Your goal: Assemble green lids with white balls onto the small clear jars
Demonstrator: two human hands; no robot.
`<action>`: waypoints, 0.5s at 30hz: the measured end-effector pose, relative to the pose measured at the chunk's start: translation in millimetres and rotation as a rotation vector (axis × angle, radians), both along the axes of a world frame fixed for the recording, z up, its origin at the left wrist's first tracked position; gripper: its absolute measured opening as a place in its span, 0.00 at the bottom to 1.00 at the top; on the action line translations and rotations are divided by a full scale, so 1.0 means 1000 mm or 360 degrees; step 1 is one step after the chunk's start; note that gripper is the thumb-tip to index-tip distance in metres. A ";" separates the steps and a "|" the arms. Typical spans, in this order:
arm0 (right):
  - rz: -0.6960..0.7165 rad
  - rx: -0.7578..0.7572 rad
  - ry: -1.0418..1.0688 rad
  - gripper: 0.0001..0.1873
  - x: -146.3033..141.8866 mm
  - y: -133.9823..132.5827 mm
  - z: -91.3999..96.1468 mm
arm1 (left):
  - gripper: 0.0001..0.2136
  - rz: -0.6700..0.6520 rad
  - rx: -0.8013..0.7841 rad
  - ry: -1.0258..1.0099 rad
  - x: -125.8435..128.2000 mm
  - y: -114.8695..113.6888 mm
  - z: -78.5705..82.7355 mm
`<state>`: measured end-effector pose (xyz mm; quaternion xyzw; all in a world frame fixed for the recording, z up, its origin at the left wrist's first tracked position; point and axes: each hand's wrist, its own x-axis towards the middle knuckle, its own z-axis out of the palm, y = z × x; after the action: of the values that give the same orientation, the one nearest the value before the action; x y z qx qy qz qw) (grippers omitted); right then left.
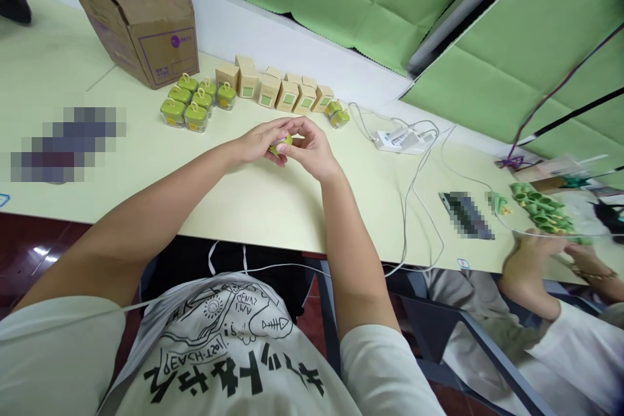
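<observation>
Both of my hands meet above the table, fingers closed round a small green-lidded container. My left hand grips it from the left, and my right hand pinches it from the right. Much of the container is hidden by my fingers. Behind and to the left stands a group of similar clear containers with green lids and loop handles. A row of small tan cardboard boxes lies beyond my hands, with a few more green-lidded containers at its right end.
A large open cardboard box stands at the back left. On the right are a white power strip with trailing cables and a phone. Farther right, a co-worker's hands are beside a pile of green pieces.
</observation>
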<state>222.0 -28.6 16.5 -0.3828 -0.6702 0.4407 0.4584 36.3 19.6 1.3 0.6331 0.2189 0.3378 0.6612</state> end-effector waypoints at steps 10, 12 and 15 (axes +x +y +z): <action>0.0034 -0.0060 0.0039 0.37 -0.001 0.001 -0.003 | 0.24 0.0067 -0.0085 -0.0074 0.003 0.000 -0.006; 0.0045 -0.0057 0.0049 0.38 0.000 0.002 -0.004 | 0.23 0.0068 -0.0104 -0.0097 0.004 0.002 -0.008; 0.0024 -0.0054 0.0033 0.39 0.000 0.004 -0.005 | 0.22 0.0082 -0.0123 -0.0114 0.005 0.003 -0.010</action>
<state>222.3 -25.0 11.2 -0.3809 -0.6606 0.4595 0.4554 41.2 22.9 -8.4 0.5887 0.2243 0.3683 0.6838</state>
